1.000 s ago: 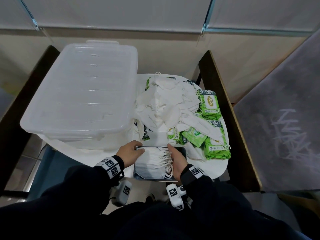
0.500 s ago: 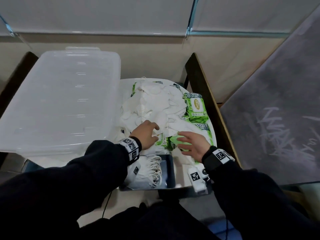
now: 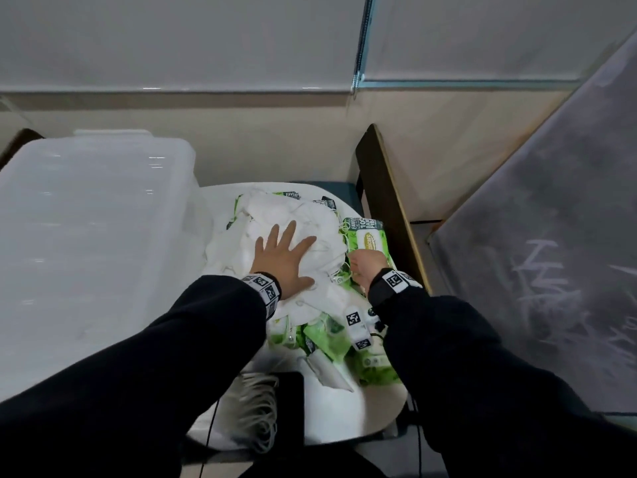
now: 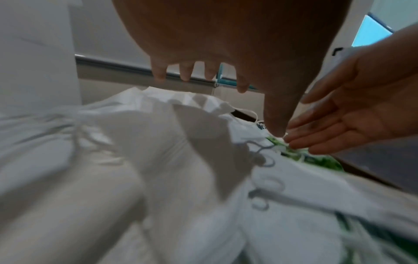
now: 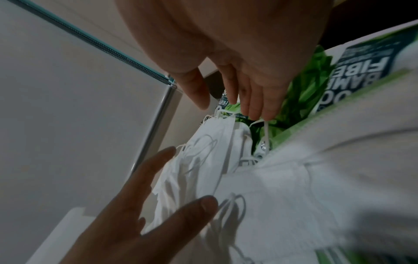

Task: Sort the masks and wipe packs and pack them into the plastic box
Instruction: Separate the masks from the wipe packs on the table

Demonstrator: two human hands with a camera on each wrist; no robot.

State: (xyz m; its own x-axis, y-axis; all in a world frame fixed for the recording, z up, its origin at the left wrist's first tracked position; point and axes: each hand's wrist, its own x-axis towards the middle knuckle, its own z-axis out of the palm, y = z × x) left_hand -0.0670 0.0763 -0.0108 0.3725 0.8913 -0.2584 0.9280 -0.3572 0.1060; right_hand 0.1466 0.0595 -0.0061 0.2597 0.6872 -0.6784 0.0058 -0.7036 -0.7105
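Note:
A loose pile of white masks (image 3: 310, 219) lies on the round white table (image 3: 344, 419), with green wipe packs (image 3: 367, 236) under it and to its right. My left hand (image 3: 282, 260) is spread flat on top of the pile, fingers straight. My right hand (image 3: 367, 267) is at the pile's right edge. Its straight fingers (image 5: 255, 107) point down and touch a mask's ear loop beside a green pack (image 5: 303, 100), the thumb held apart. The translucent plastic box (image 3: 86, 253) stands at the left with its lid on.
A neat stack of masks (image 3: 258, 412) rests on a dark tray (image 3: 293, 408) at the table's near edge. More green packs (image 3: 324, 336) lie under my right forearm. A dark wooden frame (image 3: 389, 201) runs along the right, with a grey panel (image 3: 551, 253) beyond it.
Both hands left the stacked masks at the near edge and reached out to the loose pile. The left hand flattened on top; the right moved to the pile's right edge.

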